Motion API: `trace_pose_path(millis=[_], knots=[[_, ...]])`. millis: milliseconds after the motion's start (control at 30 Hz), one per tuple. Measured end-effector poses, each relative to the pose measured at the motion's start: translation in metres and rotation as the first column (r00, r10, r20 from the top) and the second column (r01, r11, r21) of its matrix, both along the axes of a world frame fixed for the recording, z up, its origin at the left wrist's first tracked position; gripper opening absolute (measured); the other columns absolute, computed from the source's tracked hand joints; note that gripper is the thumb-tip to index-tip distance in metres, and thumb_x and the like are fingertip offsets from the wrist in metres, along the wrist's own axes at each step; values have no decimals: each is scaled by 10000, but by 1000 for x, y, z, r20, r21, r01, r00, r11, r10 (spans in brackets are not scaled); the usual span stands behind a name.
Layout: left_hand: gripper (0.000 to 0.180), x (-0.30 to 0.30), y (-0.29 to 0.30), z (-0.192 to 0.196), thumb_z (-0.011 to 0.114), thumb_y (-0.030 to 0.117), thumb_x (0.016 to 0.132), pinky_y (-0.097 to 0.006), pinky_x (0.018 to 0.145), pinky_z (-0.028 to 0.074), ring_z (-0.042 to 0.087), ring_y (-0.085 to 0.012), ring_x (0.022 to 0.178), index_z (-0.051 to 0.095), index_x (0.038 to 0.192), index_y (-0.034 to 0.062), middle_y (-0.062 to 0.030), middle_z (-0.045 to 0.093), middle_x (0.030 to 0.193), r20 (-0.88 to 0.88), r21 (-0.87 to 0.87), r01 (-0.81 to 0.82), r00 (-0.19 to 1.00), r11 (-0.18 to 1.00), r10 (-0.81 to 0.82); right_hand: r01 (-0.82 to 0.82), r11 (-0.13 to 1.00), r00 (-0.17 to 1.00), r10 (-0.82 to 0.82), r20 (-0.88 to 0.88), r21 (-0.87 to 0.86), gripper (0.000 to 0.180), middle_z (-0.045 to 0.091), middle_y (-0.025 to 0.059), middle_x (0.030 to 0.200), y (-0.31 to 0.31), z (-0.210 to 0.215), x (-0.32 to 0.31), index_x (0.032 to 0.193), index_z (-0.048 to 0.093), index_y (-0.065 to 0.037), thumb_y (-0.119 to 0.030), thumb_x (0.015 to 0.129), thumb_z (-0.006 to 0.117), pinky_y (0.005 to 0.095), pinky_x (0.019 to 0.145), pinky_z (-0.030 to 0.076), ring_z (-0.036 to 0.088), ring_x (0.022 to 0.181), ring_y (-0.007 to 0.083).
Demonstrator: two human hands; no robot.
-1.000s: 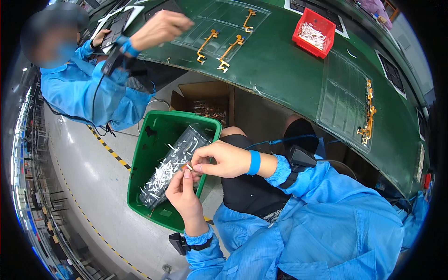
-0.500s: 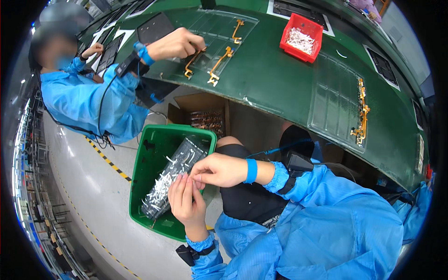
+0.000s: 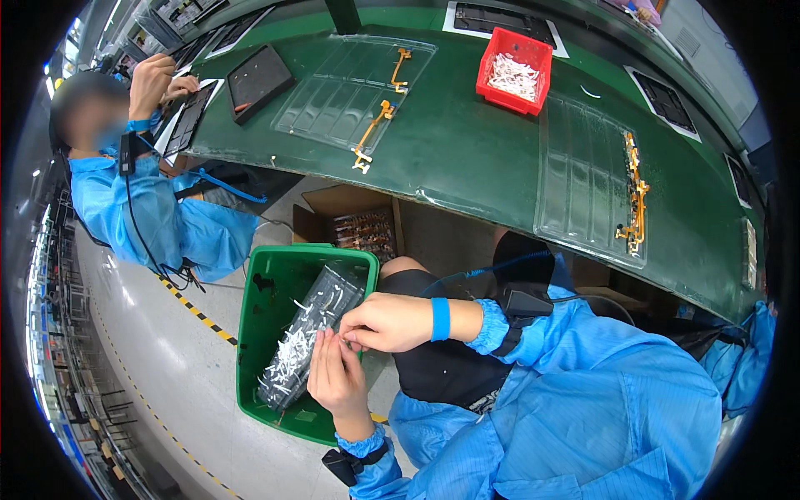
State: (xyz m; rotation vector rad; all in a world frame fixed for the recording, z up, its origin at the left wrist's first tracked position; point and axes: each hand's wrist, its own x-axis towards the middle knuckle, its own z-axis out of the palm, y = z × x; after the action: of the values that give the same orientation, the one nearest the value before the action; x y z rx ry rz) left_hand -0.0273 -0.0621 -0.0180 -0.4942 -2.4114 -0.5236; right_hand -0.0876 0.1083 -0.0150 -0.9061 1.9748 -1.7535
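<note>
My left hand [image 3: 337, 382] and my right hand [image 3: 386, 322] meet fingertip to fingertip over the right edge of a green bin [image 3: 248, 321]. Both are closed in a pinch; whatever they hold is too small or too covered to make out. A blue band circles my right wrist. Just beyond my fingers, a dark tray [image 3: 342, 282] leans in the bin, strewn with many small white strips [image 3: 292, 354].
On the green table [image 3: 467, 167] stand a red box [image 3: 533, 104] of white strips and clear trays [image 3: 575, 175] with orange flex cables [image 3: 636, 196]. A co-worker [image 3: 125, 208] sits at the left. A cardboard box [image 3: 312, 200] lies beneath the table.
The co-worker's hand has moved left off the far clear tray, and the orange flex cable under it is gone from there. My hands keep their pinch; the view has shifted slightly.
</note>
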Motion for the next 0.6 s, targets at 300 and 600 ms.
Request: trace_pose_path(millis=[300,600], knots=[[105,3,0,-1,672,-34,803,-407,795,566,679,-371,953,643,902,-52,-200,687,1008,27,101,13,999,995,-16,-34,993,968,60,245,-112,184,691,103,795,1,-6,-1,944,633,38,-110,939,524,307,713,540,677,761,180],[92,2,12,5,646,-39,802,-497,940,472,600,-422,1099,572,841,-3,-184,661,1095,58,168,7,998,986,-17,-78,994,968,94,233,-80,210,700,122,794,6,0,-3,931,646,42,-114,919,506,321,714,544,686,751,197]])
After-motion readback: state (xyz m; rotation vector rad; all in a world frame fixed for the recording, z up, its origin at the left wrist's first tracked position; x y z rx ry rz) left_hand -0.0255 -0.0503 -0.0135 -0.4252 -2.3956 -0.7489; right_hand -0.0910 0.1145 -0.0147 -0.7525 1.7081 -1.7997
